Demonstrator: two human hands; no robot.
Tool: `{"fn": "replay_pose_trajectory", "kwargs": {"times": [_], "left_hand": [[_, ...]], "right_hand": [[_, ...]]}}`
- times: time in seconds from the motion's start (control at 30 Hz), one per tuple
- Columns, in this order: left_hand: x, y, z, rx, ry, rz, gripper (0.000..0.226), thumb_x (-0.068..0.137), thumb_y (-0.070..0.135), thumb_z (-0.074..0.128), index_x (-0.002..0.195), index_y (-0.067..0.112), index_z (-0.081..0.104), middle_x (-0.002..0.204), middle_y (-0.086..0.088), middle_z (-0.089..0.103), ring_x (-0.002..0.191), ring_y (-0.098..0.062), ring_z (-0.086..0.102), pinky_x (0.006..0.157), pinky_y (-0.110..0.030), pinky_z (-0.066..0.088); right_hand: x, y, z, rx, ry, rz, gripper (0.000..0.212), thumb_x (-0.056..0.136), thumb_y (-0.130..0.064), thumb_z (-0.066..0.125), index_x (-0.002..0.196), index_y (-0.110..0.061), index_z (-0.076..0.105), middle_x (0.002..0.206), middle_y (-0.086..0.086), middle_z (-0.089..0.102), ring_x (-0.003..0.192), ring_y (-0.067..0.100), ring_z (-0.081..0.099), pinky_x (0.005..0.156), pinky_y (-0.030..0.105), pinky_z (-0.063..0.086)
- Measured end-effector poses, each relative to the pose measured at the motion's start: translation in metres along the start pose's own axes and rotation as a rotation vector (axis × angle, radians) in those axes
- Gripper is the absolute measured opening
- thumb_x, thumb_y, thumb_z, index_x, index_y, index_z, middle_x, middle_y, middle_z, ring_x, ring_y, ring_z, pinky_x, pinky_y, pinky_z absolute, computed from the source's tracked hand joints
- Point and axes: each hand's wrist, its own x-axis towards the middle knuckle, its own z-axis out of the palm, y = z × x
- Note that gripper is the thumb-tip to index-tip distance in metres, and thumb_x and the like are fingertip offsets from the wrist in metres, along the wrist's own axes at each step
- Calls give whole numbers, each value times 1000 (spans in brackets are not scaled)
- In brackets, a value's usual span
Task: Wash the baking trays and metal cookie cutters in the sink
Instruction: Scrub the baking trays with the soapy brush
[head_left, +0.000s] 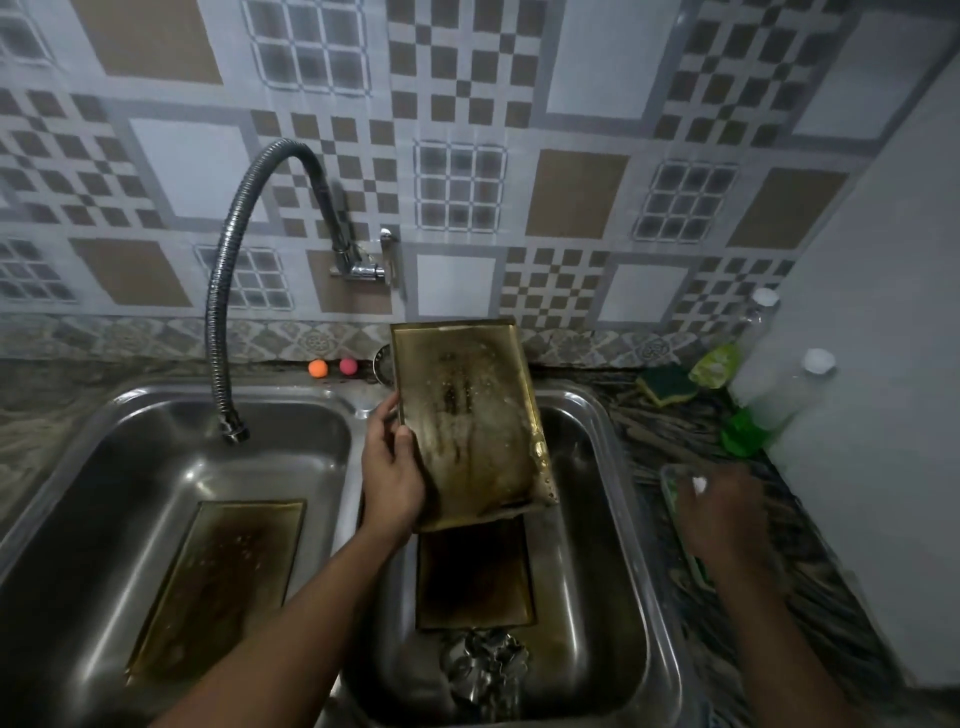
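From the head camera, a steel double sink (171, 392) is set into a dark marbled desk (810, 597) below a patterned tile wall, and a flexible tap hose (228, 291) arches down over the left basin. The left hand (392, 467) grips the left edge of a stained, soapy baking tray (467, 421), thumb on its face and fingers behind. It holds the tray nearly upright over the right basin. A second tray (218, 582) lies flat in the left basin. A third tray (475, 577) lies in the right basin, just under the raised one, with a heap of metal cookie cutters (483, 670) at its near end. The right hand (722, 514) is over the desk to the right of the sink, above a clear dish (670, 483). It is blurred, so I cannot tell its grip. Farther back on the desk are a yellow-green sponge (667, 384) and a green bottle (743, 426).
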Motion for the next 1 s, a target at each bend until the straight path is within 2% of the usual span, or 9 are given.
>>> {"fn": "replay_pose_trajectory", "kwargs": {"times": [0.1, 0.2, 0.3, 0.37, 0.47, 0.57, 0.67, 0.8, 1.0], "left_hand": [[2, 1, 0, 21, -18, 29, 41, 104, 13, 38, 141, 27, 45, 139, 7, 52, 130, -9, 46, 113, -39, 38], [2, 2, -2, 16, -20, 51, 40, 104, 11, 39, 141, 23, 46, 140, 7, 50, 131, -7, 44, 113, -30, 34], [2, 5, -3, 5, -18, 45, 39, 104, 11, 39, 140, 25, 46, 138, 10, 49, 130, -5, 43, 111, -27, 33], [4, 4, -5, 1, -8, 30, 39, 104, 12, 39, 140, 26, 46, 137, 11, 49, 129, -8, 44, 111, -32, 36], [11, -5, -10, 47, -3, 9, 40, 104, 16, 39, 142, 27, 46, 140, 9, 48, 132, -14, 44, 112, -42, 38], [14, -9, -12, 78, -31, -18, 41, 102, 22, 42, 142, 33, 45, 138, 11, 50, 130, -16, 48, 108, -48, 43], [14, -3, -11, 212, -40, 5, 49, 100, 24, 52, 147, 26, 39, 145, 2, 41, 132, -15, 41, 113, -44, 36], [12, 17, 0, 208, -146, 92, 54, 94, 33, 61, 144, 28, 43, 141, 5, 45, 129, -14, 47, 110, -42, 41], [5, 36, 21, -24, -334, -91, 55, 94, 36, 62, 145, 36, 43, 136, 5, 59, 123, -7, 55, 106, -35, 46]], "right_hand": [[2, -77, -7, 403, -191, -45, 25, 98, -21, 55, 111, -5, 69, 97, 4, 66, 93, 17, 59, 81, 27, 42], [4, -121, 5, 719, -539, 100, 25, 101, -30, 49, 119, -21, 63, 110, 2, 69, 101, 20, 65, 88, 41, 54], [1, -139, 12, 966, -700, 188, 26, 102, -25, 46, 122, -25, 62, 111, 3, 72, 103, 21, 68, 88, 45, 55], [-3, -148, 10, 1061, -702, 187, 29, 101, -14, 47, 125, -23, 61, 110, 5, 73, 101, 20, 70, 84, 42, 57], [-7, -153, 11, 1076, -672, 192, 37, 99, -8, 49, 134, -18, 55, 113, 7, 71, 102, 23, 69, 89, 49, 55], [-10, -156, 12, 985, -599, 120, 41, 97, -7, 52, 136, -20, 54, 104, -5, 71, 97, 12, 70, 88, 45, 57], [-14, -163, 9, 844, -464, -18, 42, 96, -7, 56, 135, -22, 55, 98, -22, 65, 91, -6, 66, 82, 21, 56], [-25, -174, 18, 765, -383, -112, 47, 95, -10, 57, 138, -28, 50, 113, -12, 67, 101, 4, 66, 90, 38, 56], [-53, -187, 28, 640, -303, -271, 47, 97, -23, 52, 141, -37, 42, 129, -15, 60, 113, -2, 58, 91, 30, 55]]}}
